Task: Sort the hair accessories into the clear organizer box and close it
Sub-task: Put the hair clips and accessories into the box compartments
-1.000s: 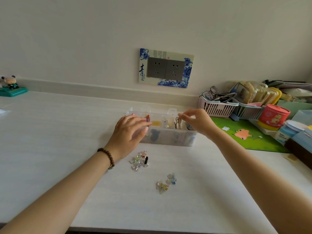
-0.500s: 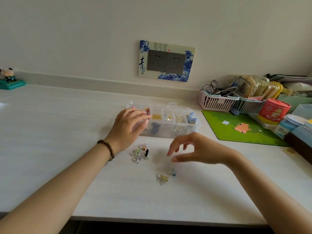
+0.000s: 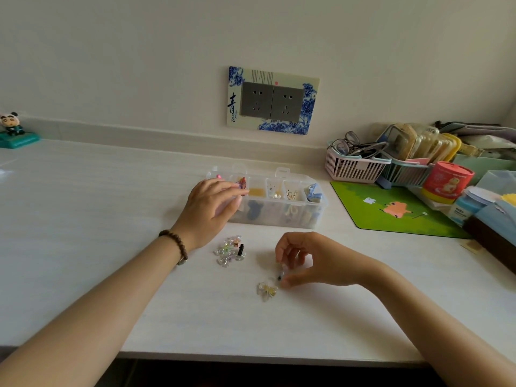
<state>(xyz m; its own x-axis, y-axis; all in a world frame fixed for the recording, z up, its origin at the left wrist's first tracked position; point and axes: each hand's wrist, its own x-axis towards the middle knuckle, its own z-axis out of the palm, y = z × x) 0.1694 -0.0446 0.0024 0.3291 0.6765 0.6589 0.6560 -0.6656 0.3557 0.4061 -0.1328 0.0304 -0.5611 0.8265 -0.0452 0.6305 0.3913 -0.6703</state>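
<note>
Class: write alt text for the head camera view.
A right hand pinches a small clip off a white table beside a butterfly clip. The left hand rests on an open clear organizer box, with more clips nearby.

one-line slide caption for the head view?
Left hand steadies the clear plastic organizer box while the right hand pinches a small translucent clip off the white table.

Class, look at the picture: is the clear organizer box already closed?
No, the clear organizer box stands open, its compartments exposed, with the left hand resting on it.
</note>
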